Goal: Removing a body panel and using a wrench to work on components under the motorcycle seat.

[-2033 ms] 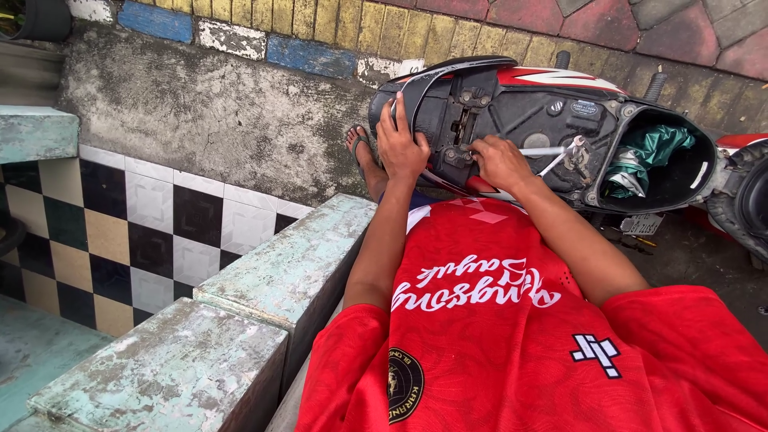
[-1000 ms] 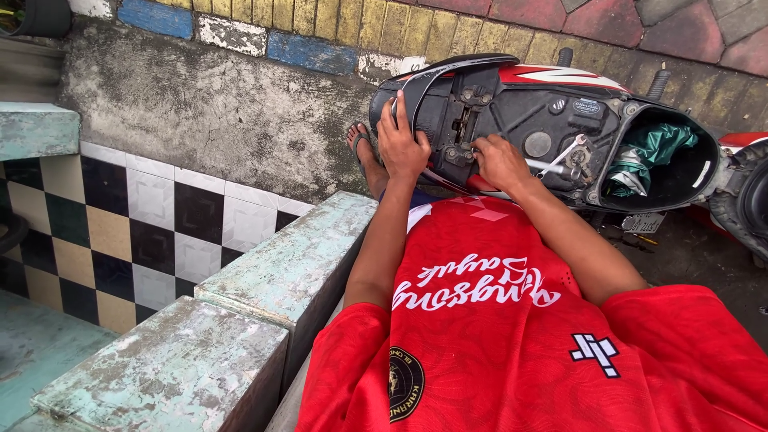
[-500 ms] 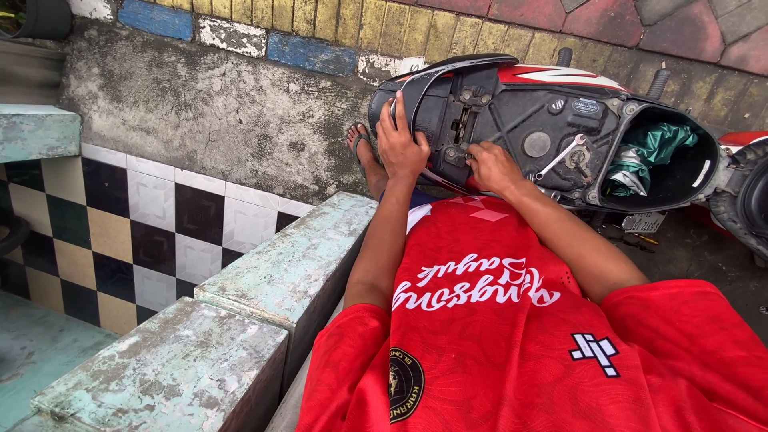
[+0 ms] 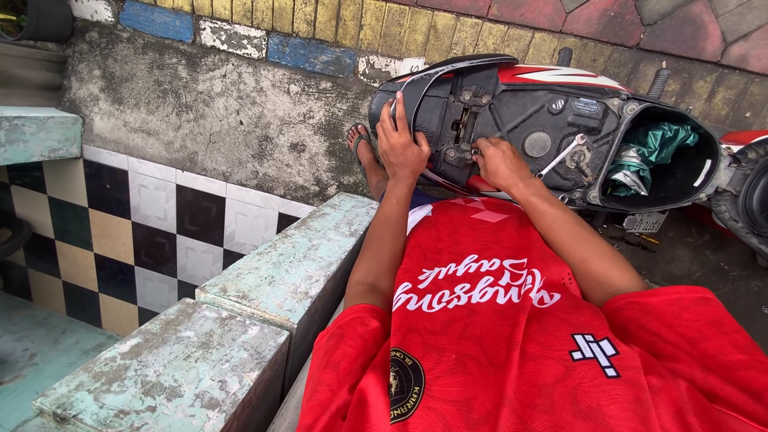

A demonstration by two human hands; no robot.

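Scooter (image 4: 560, 120) w/ seat (image 4: 436, 80) flipped up, underside open.
Black plastic body, red/white side panels, lying across top of view by painted brick curb. Raised seat stands on edge at left end; hinge bracket (image 4: 462, 132) below it, metal, w/ bolts. Silver wrench (image 4: 560, 154) rests on body mid-way. Storage tub (image 4: 668, 156) at right end open, green cloth (image 4: 652, 148) bunched inside.

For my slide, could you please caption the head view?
Left hand steadies a scooter's raised seat while the right hand works at the seat hinge; a wrench lies nearby.
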